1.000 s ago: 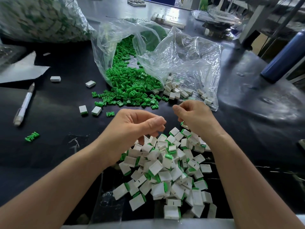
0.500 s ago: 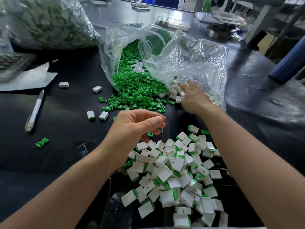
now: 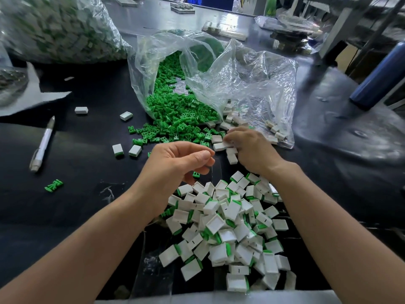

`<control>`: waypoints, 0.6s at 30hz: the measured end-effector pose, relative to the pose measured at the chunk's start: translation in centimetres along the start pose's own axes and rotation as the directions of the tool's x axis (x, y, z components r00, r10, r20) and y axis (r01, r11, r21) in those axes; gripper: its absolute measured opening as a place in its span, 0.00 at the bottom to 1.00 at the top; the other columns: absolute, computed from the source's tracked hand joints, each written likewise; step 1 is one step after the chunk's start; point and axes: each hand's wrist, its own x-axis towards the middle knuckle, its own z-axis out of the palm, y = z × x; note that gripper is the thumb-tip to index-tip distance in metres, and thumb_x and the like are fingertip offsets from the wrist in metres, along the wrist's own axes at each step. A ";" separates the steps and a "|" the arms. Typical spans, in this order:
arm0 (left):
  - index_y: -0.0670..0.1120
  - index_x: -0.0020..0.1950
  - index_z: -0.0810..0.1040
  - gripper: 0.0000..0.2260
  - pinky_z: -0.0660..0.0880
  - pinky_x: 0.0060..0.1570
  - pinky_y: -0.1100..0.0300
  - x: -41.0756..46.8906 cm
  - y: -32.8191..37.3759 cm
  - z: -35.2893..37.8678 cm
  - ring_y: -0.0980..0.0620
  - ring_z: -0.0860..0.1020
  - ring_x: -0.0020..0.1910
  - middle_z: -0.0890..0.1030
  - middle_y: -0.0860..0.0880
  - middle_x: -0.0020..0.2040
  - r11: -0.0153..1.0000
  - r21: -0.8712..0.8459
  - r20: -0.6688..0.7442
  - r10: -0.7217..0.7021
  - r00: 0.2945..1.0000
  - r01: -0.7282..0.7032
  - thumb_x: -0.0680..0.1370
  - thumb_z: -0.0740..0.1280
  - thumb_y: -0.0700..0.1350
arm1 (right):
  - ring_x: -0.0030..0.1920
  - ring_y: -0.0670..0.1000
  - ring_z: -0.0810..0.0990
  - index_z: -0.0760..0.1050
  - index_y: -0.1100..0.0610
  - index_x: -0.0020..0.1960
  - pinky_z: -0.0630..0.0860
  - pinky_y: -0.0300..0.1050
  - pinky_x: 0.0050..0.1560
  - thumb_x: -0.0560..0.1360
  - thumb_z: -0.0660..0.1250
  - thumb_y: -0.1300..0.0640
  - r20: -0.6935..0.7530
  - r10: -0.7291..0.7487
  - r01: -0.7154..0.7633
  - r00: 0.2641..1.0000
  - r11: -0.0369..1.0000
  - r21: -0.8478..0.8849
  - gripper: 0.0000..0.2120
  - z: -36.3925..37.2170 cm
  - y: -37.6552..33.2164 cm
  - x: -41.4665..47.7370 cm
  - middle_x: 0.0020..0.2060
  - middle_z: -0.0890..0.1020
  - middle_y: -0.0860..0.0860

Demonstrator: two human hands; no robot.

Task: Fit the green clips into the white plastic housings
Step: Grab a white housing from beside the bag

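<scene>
Loose green clips [image 3: 175, 119] spill from a clear plastic bag [image 3: 252, 84] onto the black table. Empty white housings [image 3: 232, 119] lie at the bag's right mouth. My right hand [image 3: 252, 150] sits at that mouth, its fingers curled over several white housings [image 3: 221, 147] that touch its fingertips. My left hand [image 3: 182, 163] hovers in the middle with loosely curled fingers, thumb near the index tip, and nothing visible in it. Under it lies a single green clip [image 3: 196, 174]. A heap of housings with green clips fitted [image 3: 230, 227] lies between my forearms.
A pen [image 3: 42, 145] and a stray clip [image 3: 53, 185] lie at the left. Single housings [image 3: 126, 115] are scattered near two fitted pieces [image 3: 118, 149]. A large full bag [image 3: 54, 29] stands far left, a blue bottle [image 3: 381, 77] at the right edge.
My right hand went from the heap out to the bag's mouth, then drew back a little with its fingers closing over white housings. My left hand stayed in place.
</scene>
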 end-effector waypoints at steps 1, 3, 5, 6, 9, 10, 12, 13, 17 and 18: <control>0.44 0.40 0.82 0.07 0.72 0.27 0.68 0.0 0.0 0.0 0.57 0.79 0.31 0.84 0.49 0.35 1.000 0.000 -0.003 -0.002 1.000 0.002 0.74 0.66 0.37 | 0.66 0.52 0.68 0.75 0.56 0.61 0.64 0.44 0.66 0.68 0.55 0.76 -0.001 -0.015 0.015 1.000 1.000 0.002 0.28 -0.1 -0.2 -0.2 0.66 0.72 0.50; 0.44 0.40 0.82 0.07 0.72 0.27 0.68 0.0 0.1 -0.1 0.58 0.79 0.31 0.84 0.49 0.35 1.000 0.002 -0.015 -0.001 1.000 0.001 0.74 0.66 0.37 | 0.69 0.50 0.65 0.76 0.55 0.61 0.60 0.42 0.68 0.67 0.55 0.76 -0.021 -0.021 0.022 1.000 0.999 0.041 0.29 -0.3 -0.4 -0.6 0.67 0.71 0.50; 0.45 0.40 0.82 0.07 0.72 0.27 0.68 0.1 0.1 -0.1 0.58 0.79 0.31 0.84 0.49 0.35 1.000 0.008 -0.031 0.009 0.999 -0.008 0.74 0.66 0.36 | 0.67 0.50 0.68 0.78 0.55 0.58 0.62 0.40 0.66 0.70 0.58 0.74 -0.090 0.038 -0.027 0.995 0.993 0.119 0.24 -0.6 -0.4 -1.1 0.65 0.74 0.51; 0.45 0.40 0.82 0.08 0.72 0.27 0.68 0.1 0.1 -0.1 0.58 0.79 0.31 0.84 0.49 0.35 1.000 0.010 -0.039 0.015 0.999 -0.015 0.74 0.66 0.36 | 0.63 0.50 0.71 0.78 0.55 0.57 0.65 0.41 0.63 0.72 0.60 0.70 -0.115 0.072 -0.055 0.991 0.988 0.143 0.19 -0.6 -0.4 -1.3 0.61 0.76 0.51; 0.46 0.39 0.82 0.08 0.72 0.27 0.68 0.2 0.0 -0.1 0.58 0.79 0.31 0.84 0.49 0.35 1.000 0.008 -0.063 0.022 0.998 -0.021 0.74 0.66 0.36 | 0.50 0.51 0.75 0.78 0.52 0.46 0.71 0.45 0.52 0.73 0.67 0.53 -0.077 0.140 -0.137 0.987 0.990 0.044 0.05 -0.7 -0.6 -2.0 0.46 0.78 0.50; 0.46 0.39 0.82 0.08 0.72 0.27 0.68 0.2 0.0 -0.1 0.58 0.79 0.30 0.84 0.49 0.35 1.000 0.005 -0.068 0.022 0.997 -0.022 0.74 0.66 0.36 | 0.48 0.51 0.74 0.76 0.51 0.44 0.70 0.45 0.50 0.72 0.68 0.48 -0.038 0.171 -0.171 0.985 0.985 -0.018 0.07 -0.7 -0.7 -2.1 0.44 0.78 0.50; 0.46 0.39 0.82 0.08 0.72 0.27 0.68 0.2 0.0 -0.1 0.58 0.79 0.30 0.84 0.49 0.35 1.000 0.004 -0.078 0.025 0.997 -0.025 0.74 0.66 0.36 | 0.47 0.51 0.74 0.74 0.51 0.45 0.69 0.45 0.49 0.71 0.68 0.45 0.016 0.214 -0.213 0.977 0.974 -0.073 0.10 -0.6 -0.9 -2.2 0.43 0.77 0.49; 0.46 0.39 0.82 0.08 0.72 0.26 0.68 0.3 0.0 -0.2 0.58 0.79 0.30 0.84 0.49 0.34 1.000 0.006 -0.086 0.026 0.996 -0.025 0.74 0.66 0.36 | 0.48 0.51 0.75 0.75 0.51 0.46 0.69 0.44 0.50 0.72 0.67 0.46 0.019 0.218 -0.216 0.976 0.975 -0.060 0.09 -0.5 -1.0 -2.3 0.44 0.78 0.49; 0.45 0.42 0.81 0.07 0.72 0.26 0.68 0.6 -0.3 -0.3 0.58 0.79 0.29 0.83 0.50 0.34 1.000 0.014 -0.133 0.004 0.991 -0.003 0.74 0.66 0.35 | 0.48 0.51 0.77 0.77 0.54 0.48 0.73 0.46 0.52 0.74 0.66 0.51 -0.052 0.173 -0.170 0.984 0.983 0.065 0.07 -0.7 -1.3 -3.0 0.44 0.80 0.49; 0.45 0.43 0.81 0.06 0.73 0.26 0.68 0.7 -0.4 -0.3 0.58 0.79 0.29 0.83 0.49 0.35 1.000 0.011 -0.143 -0.007 0.990 0.008 0.74 0.67 0.35 | 0.46 0.49 0.77 0.77 0.54 0.48 0.73 0.45 0.52 0.74 0.67 0.52 -0.078 0.144 -0.132 0.987 0.981 0.139 0.06 -0.8 -1.4 -3.1 0.43 0.80 0.49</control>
